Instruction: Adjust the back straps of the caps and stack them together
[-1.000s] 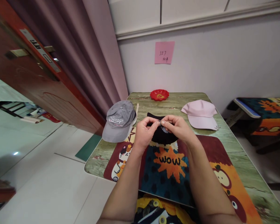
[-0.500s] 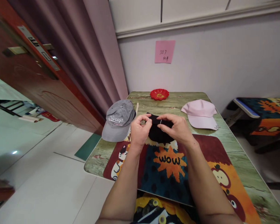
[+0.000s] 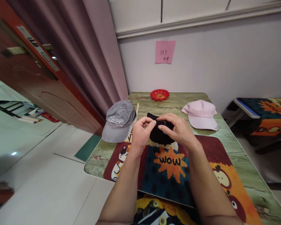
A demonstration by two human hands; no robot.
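Cap of black fabric (image 3: pixel 162 137) was basically dead centre between the two hands, sitting over the far part of a printed cloth-like mat with an orange burst saying WOW (image 3: pixel 152 178). Couldn't tell whether it was resting there or held slightly up.

The bit that mattered imo was the cap's far edge: from what showed, it ran roughly crosswise, one hand at either side, with the rounded part bulging back toward the person. Neither hand was really nearer, since both were right on it. Left hand (image 3: pixel 142 131) had thumb and forefinger pinched together on a bit of that edge. Right hand (image 3: pixel 176 128) was in a loose C, thumb and forefinger apart at the tips with black fabric between; couldn't tell if it was actually gripping. Just right of those tips was a thin pale sliver (image 3: pixel 165 124), too small to make out.

Further out, a grey fabric cap with white script lettering (image 3: pixel 119 122) was just left of the left hand, and a pale pink cap (image 3: pixel 201 114) sat off to the right, apart from the right hand. Beyond them all, a red scalloped dish (image 3: pixel 159 95) stood near the back of the green wood-look worktop (image 3: pixel 173 106).
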